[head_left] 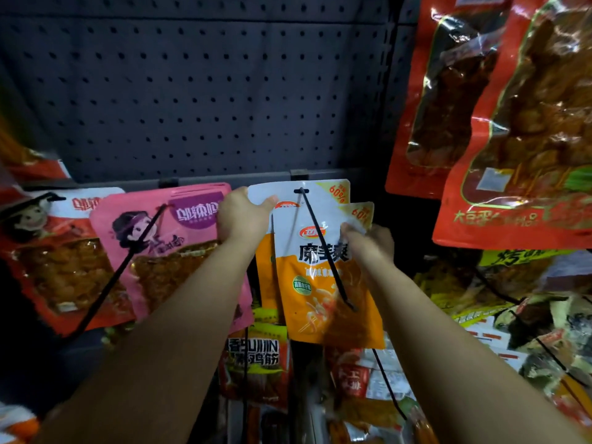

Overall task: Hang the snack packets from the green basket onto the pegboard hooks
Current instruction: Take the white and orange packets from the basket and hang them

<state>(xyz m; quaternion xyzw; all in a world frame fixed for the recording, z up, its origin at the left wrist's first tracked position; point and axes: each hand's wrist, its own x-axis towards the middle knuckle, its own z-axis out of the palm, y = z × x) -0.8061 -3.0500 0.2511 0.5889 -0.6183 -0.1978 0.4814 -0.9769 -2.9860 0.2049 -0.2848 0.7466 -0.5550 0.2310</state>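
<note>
Two orange-and-white snack packets overlap at the middle of the dark pegboard. The rear packet sits far back on a long black hook that passes through its top slot. The front packet lies lower, against the hook's shaft. My left hand grips the rear packet's top left corner. My right hand pinches the front packet's upper right edge. The green basket is out of view.
Pink packets and red packets hang on hooks to the left. Large red packets hang at the upper right, close to my right hand. More packets and hooks crowd the lower rows. The upper pegboard panel holds no hooks.
</note>
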